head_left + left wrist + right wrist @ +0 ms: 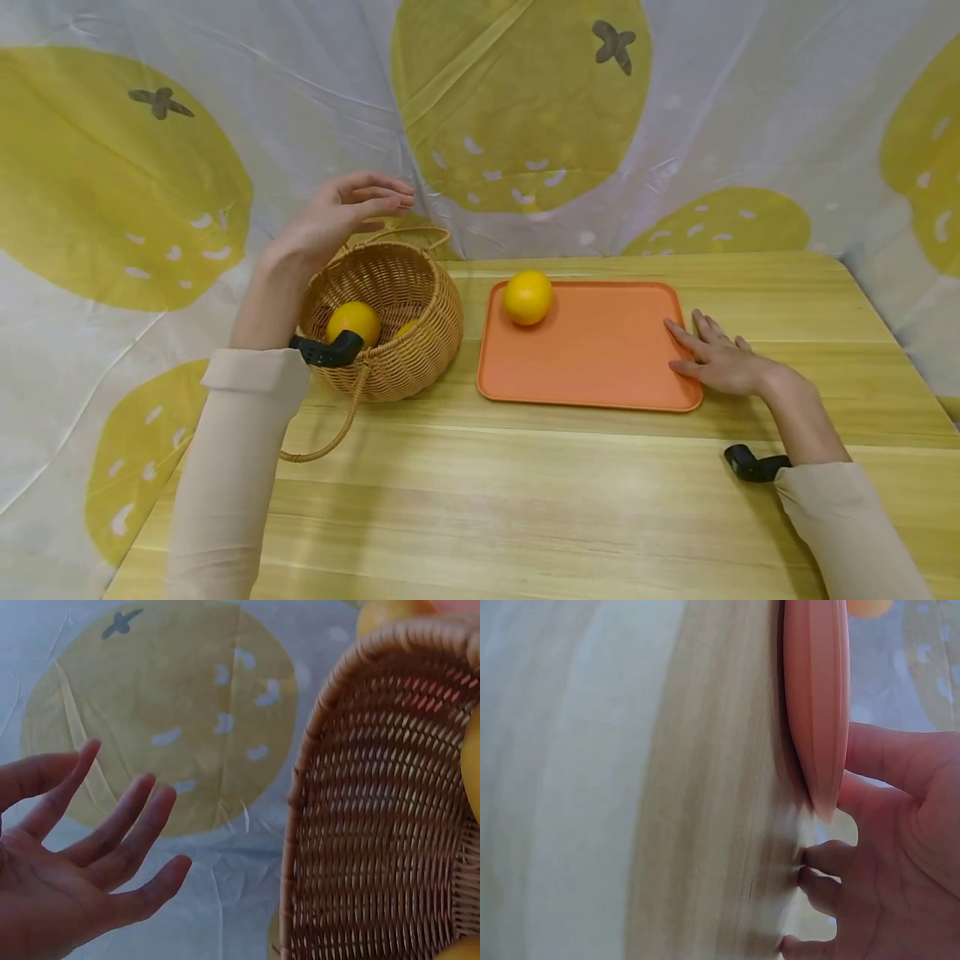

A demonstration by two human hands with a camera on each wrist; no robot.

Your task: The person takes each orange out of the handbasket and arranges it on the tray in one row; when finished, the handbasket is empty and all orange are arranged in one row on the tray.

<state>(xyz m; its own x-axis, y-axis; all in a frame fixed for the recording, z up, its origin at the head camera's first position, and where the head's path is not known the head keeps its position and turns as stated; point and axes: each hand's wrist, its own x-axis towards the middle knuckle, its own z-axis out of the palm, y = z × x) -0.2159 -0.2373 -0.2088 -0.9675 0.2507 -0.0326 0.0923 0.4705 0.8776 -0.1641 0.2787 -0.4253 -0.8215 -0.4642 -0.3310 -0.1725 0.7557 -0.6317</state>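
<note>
Gripping nothing with left hand (pixel 339 211), holding fingers apart near basket (pixel 420 358). Touching right end of tray (pixel 588 354) with right hand (pixel 722 363), also holding fingers apart. Finding tray flat on table (pixel 510 500), running lengthwise left to right, bearing orange (pixel 528 297) at far-left corner.

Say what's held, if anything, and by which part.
Nothing is held: the left hand is empty; the right hand touches the tray at its edge.

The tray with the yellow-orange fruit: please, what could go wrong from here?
The round fruit sits unheld near the far left corner of the tray; if the right hand, at the tray's right edge, nudges it, the fruit might roll. The left hand appears close to the basket, so a careless move could knock it.
</note>
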